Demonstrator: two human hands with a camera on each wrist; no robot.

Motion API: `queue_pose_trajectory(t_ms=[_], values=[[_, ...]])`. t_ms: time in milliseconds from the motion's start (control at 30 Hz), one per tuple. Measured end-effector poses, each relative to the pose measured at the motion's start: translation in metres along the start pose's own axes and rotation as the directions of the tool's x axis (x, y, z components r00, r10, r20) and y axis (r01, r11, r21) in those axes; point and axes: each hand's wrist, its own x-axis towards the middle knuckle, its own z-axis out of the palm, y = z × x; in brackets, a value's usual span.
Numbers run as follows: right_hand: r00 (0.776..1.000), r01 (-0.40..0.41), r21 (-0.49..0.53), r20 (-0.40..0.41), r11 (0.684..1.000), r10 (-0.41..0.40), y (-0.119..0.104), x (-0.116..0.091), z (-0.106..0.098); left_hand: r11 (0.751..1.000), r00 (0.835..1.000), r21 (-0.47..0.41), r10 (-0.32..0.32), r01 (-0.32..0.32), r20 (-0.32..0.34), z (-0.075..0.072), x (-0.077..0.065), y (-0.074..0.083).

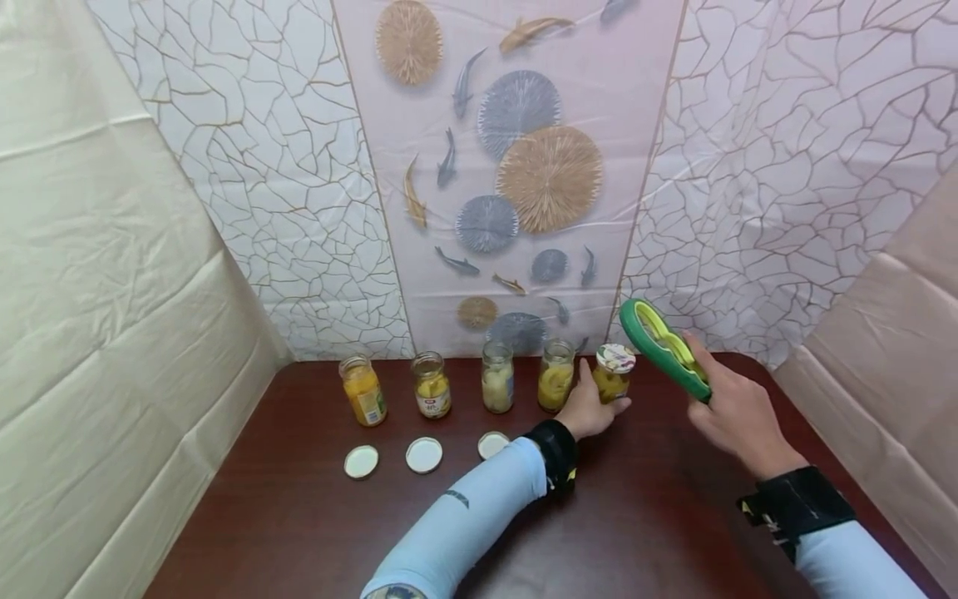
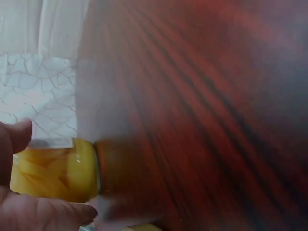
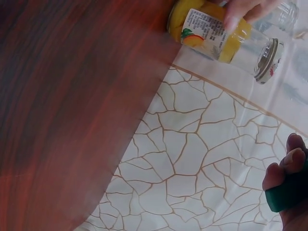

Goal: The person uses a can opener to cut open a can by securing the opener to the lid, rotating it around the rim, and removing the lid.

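Note:
My left hand (image 1: 591,408) reaches to the capped glass jar (image 1: 612,383) at the right end of a row of jars, thumb and fingers around its sides. This jar has a patterned white lid (image 1: 616,358) and yellow pieces inside; a fingertip (image 3: 232,23) lies against its label in the right wrist view. Between finger and thumb, the jar's yellow contents (image 2: 53,173) show in the left wrist view. My right hand (image 1: 741,416) grips a green jar opener (image 1: 666,345) by its handle end, raised to the right of the capped jar.
Several lidless jars stand along the back: an orange-filled jar (image 1: 362,391), a labelled jar (image 1: 431,387), a pale-filled jar (image 1: 497,383) and a yellow-filled jar (image 1: 555,378). White lids (image 1: 423,455) lie in front, one partly behind the left sleeve. Cloth-covered walls (image 1: 748,208) surround the dark table (image 1: 299,516).

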Motion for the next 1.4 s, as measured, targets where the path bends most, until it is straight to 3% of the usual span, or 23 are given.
queue_pose_trajectory(t_ms=[200, 300, 567, 700, 867, 1033, 1167, 1267, 1400], values=[[1.0, -0.004, 0.013, -0.005, 1.0, 0.004, -0.002, -0.001, 0.0, 0.995, 0.992, -0.008, 0.095, -0.096, -0.081, 0.003, 0.01, -0.003], [1.0, -0.002, 0.01, -0.01, 1.0, 0.002, -0.003, -0.001, 0.0, 0.995, 0.99, -0.007, 0.103, -0.104, -0.094, 0.003, 0.012, -0.003], [1.0, -0.024, -0.001, 0.014, 1.0, 0.024, -0.002, -0.001, 0.0, 0.988, 0.988, -0.029, 0.152, -0.153, -0.036, -0.001, 0.003, -0.003], [0.999, -0.033, -0.009, 0.022, 0.999, 0.033, -0.001, 0.002, -0.001, 0.972, 0.972, -0.022, 0.236, -0.236, 0.016, -0.01, -0.016, -0.004], [0.999, -0.035, -0.004, 0.027, 0.999, 0.035, 0.0, 0.007, -0.002, 0.942, 0.942, 0.048, 0.33, -0.333, 0.055, -0.035, -0.058, -0.007], [0.999, -0.024, 0.015, 0.03, 1.0, 0.023, 0.001, 0.008, -0.001, 0.946, 0.939, 0.017, 0.318, -0.323, 0.128, -0.069, -0.111, -0.012], [0.999, -0.024, 0.011, 0.046, 1.0, 0.024, 0.002, 0.004, 0.001, 0.954, 0.936, -0.033, 0.3, -0.3, 0.182, -0.088, -0.143, -0.015], [0.998, -0.02, 0.006, 0.054, 1.0, 0.02, 0.001, 0.003, 0.004, 0.951, 0.931, -0.09, 0.309, -0.297, 0.194, -0.097, -0.155, -0.018], [0.999, -0.001, 0.01, 0.049, 1.0, 0.001, -0.004, 0.005, 0.009, 0.942, 0.929, -0.154, 0.323, -0.297, 0.183, -0.104, -0.159, -0.021]])
